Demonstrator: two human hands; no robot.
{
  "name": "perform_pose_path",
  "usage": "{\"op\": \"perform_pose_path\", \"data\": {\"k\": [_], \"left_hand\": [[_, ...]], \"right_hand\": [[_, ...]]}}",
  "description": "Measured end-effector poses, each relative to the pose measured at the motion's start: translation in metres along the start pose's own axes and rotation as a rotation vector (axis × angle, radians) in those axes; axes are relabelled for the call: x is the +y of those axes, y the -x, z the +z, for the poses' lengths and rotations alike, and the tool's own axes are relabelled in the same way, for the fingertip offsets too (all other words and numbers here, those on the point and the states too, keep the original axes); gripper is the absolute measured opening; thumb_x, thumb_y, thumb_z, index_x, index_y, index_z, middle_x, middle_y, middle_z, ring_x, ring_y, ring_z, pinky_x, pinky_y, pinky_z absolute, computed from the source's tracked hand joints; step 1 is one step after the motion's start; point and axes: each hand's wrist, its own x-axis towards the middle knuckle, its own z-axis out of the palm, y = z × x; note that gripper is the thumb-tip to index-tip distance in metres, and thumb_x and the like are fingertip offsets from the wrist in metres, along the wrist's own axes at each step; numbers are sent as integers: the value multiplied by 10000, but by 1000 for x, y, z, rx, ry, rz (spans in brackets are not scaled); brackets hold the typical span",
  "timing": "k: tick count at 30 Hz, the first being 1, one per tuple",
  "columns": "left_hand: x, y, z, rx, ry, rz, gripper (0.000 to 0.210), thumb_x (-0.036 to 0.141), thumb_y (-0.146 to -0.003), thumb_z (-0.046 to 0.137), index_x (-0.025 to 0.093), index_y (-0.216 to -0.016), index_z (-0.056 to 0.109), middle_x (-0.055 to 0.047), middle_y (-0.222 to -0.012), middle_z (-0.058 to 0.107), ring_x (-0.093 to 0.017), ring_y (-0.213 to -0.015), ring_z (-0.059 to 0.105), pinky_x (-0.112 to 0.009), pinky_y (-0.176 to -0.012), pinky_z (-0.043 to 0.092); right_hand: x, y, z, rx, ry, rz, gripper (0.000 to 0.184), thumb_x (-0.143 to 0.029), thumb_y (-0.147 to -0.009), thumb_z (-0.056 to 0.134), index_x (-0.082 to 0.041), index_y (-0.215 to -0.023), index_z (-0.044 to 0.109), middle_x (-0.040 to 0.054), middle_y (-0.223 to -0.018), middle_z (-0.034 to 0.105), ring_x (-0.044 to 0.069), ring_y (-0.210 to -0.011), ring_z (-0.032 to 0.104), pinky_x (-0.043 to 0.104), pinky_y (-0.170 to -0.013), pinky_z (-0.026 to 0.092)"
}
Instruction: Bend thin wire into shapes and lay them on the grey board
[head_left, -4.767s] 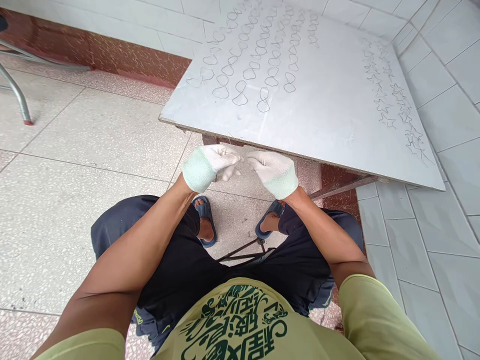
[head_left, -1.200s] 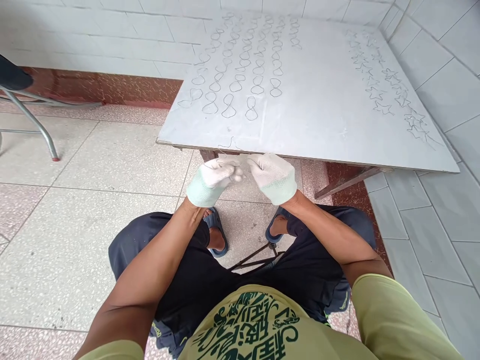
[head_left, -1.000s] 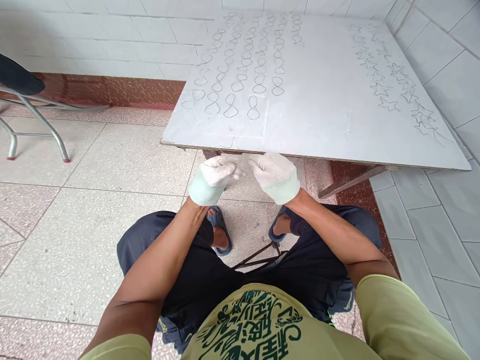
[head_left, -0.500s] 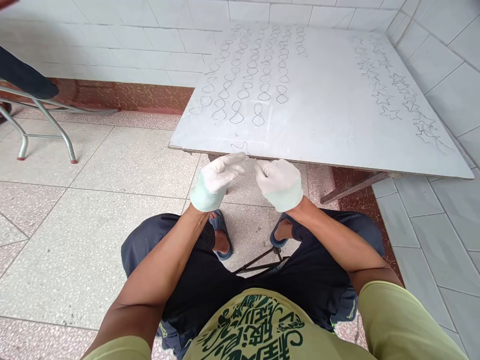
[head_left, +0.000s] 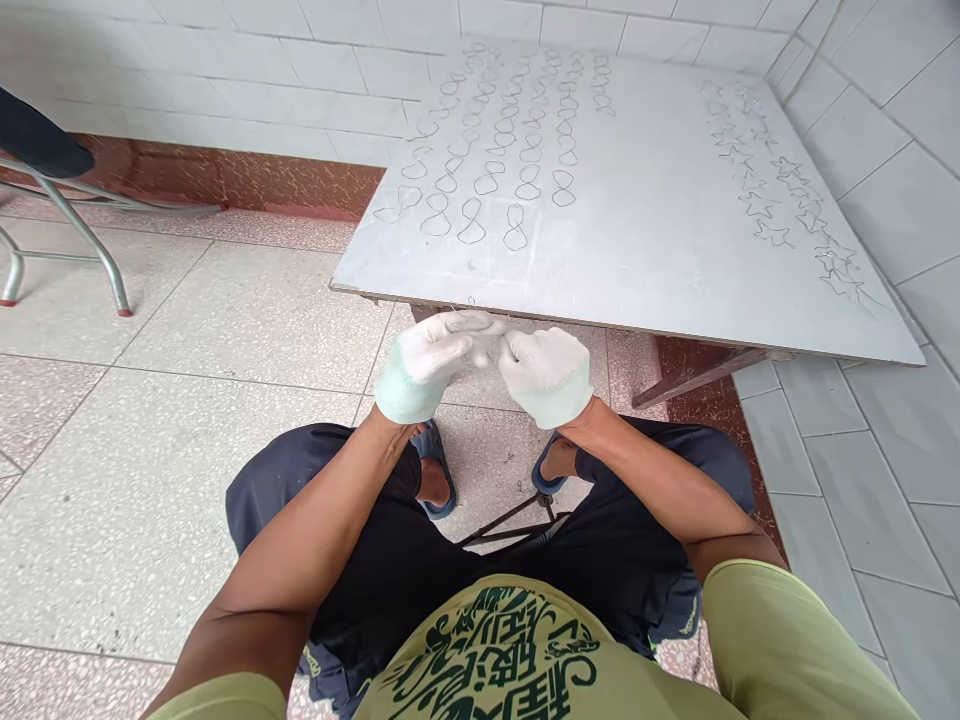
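My left hand (head_left: 439, 362), in a white work glove, has its fingers bent together around a thin bent wire (head_left: 471, 301). A small part of the wire shows above the fingers, in front of the board's near edge; the gloves hide the rest. My right hand (head_left: 547, 372), gloved alike, is closed in a pinch close against the left fingertips, on the wire's other part as far as I can see. Beyond my hands lies a white board tabletop (head_left: 645, 270). Rows of wire figure-eights (head_left: 516, 228) lie on its left half, and wire stars (head_left: 772, 233) lie along its right side.
White tiled walls (head_left: 337, 70) border the table at the back and right. A wooden table leg (head_left: 697, 378) slants below the board. A metal-framed stool (head_left: 82, 230) stands at left with a person's dark-clothed leg (head_left: 45, 140) on it. Dark thin legs of a stand (head_left: 517, 530) show between my feet.
My hands have come together, the right moving left until it meets the left fingertips. The wire's pointed outline above the left hand has turned, and less of it shows. The view has shifted slightly.
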Motion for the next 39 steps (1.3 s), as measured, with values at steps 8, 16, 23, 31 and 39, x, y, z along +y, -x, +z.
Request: {"op": "perform_pose_path", "data": {"k": [8,16,23,31,39], "left_hand": [[-12,4,11,172,-131,15,496,606,-874,990,192,-725,760,-84,-763,801,-175,-630,722,-339,-696,665],[10,-9,-23,-181,-177,-9,598,725,-876,1003,202,-715,763,-56,-582,682,-205,-531,683,-312,-506,562],[10,-3,-8,-445,-99,-31,626,728,-934,978,200,-679,761,-41,-528,644,-227,-591,730,-358,-663,641],[0,2,-10,-121,-422,-160,523,663,-919,940,199,-736,783,-88,-650,773,-178,-491,662,-291,-479,480],[12,4,3,-65,-704,-126,403,405,-1052,729,227,-695,671,-51,-603,709,-168,-559,672,-269,-570,527]], "right_hand": [[-12,1,-3,-56,16,-59,492,-384,-1236,510,-197,-971,880,125,-799,822,293,-858,798,423,-786,434],[8,-25,-65,-28,-453,185,434,-433,-1229,543,-221,-1174,917,64,-995,885,263,-994,842,416,-994,629],[16,-40,-50,-358,-841,102,300,-247,-1085,709,-245,-1293,925,47,-1405,909,240,-1349,837,395,-1249,607],[14,-39,-55,-439,-879,201,251,-188,-1001,706,-196,-761,777,17,-861,834,158,-845,772,288,-827,563],[12,-47,-37,-533,-749,163,283,-256,-974,742,-202,-704,808,-22,-691,732,131,-717,662,289,-721,442]]}}
